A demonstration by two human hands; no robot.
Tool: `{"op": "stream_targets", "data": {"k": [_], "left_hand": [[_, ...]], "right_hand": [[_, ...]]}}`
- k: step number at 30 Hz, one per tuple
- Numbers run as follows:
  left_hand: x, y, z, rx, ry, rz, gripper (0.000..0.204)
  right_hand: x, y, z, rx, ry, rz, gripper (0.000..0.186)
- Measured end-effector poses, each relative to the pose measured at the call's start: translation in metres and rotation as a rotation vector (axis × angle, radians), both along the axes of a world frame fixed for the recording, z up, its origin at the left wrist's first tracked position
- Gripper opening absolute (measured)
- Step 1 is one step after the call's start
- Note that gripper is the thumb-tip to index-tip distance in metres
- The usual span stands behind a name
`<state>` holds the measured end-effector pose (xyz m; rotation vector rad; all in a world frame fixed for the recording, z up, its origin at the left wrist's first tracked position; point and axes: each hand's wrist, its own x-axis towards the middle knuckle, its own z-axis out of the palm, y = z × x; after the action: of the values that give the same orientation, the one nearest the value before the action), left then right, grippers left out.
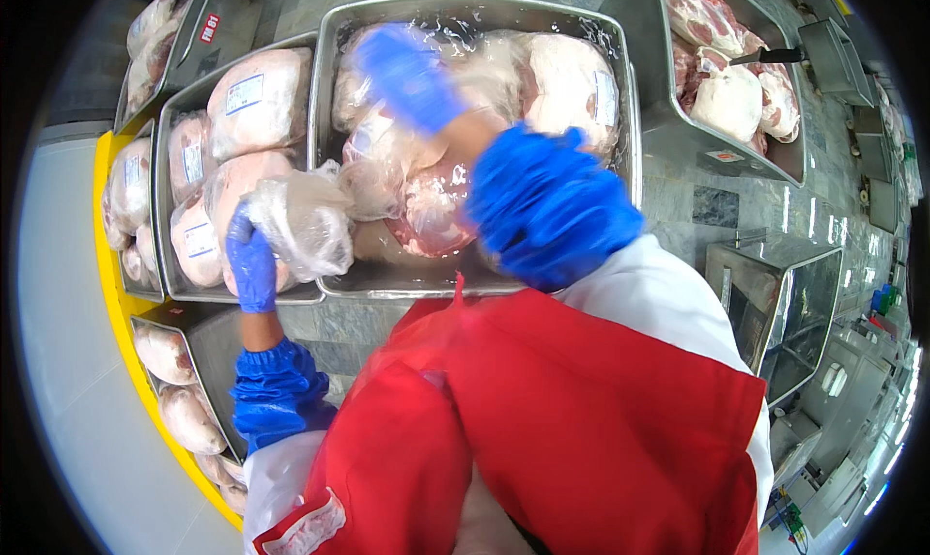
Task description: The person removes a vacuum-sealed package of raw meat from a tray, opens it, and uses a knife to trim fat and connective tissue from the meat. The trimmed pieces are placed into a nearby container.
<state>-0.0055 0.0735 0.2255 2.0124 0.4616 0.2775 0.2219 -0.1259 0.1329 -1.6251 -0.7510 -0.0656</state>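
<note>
My left hand (pixel 254 262), in a blue glove, grips a bunched see-through plastic bag (pixel 308 224) over the rim between two steel tubs. My right hand (pixel 407 76), gloved in blue too, is smeared by motion above the larger steel tub (pixel 475 289), so its fingers cannot be made out. Inside that tub, below the right hand, lie large cuts of meat (pixel 436 201), several wrapped in see-through film. One wrapped cut (pixel 572 85) at the right carries a white label.
Labelled, wrapped cuts (pixel 257 100) fill the tub to the left. More tubs with meat stand at the far left along a yellow edge (pixel 121 293). At the right, a tub (pixel 668 134) holds bare meat and a dark-handled knife (pixel 770 57). A steel cart (pixel 775 293) stands nearer.
</note>
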Motion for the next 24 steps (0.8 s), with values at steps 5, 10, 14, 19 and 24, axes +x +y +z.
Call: {"op": "stream_targets", "data": {"k": [5,10,14,19,24], "left_hand": [[-0.045,0.030,-0.065,0.117,0.043,0.060,0.039],[-0.050,0.008,-0.071,-0.133,0.205,0.044,0.030],[-0.074,0.011,-0.084,-0.170,0.265,0.045,0.031],[-0.081,0.008,-0.094,-0.144,0.330,-0.013,0.030],[-0.075,0.001,-0.099,-0.073,0.277,-0.099,0.034]], "right_hand": [[-0.182,0.052,0.115,-0.278,0.114,0.538,0.021],[-0.160,0.022,0.053,-0.404,-0.015,0.621,0.029],[-0.109,-0.034,0.006,-0.443,-0.198,0.169,0.051],[-0.022,-0.047,-0.069,-0.887,-0.410,-0.135,0.027],[-0.010,-0.019,-0.083,-0.777,-0.036,-0.048,0.029]]}}
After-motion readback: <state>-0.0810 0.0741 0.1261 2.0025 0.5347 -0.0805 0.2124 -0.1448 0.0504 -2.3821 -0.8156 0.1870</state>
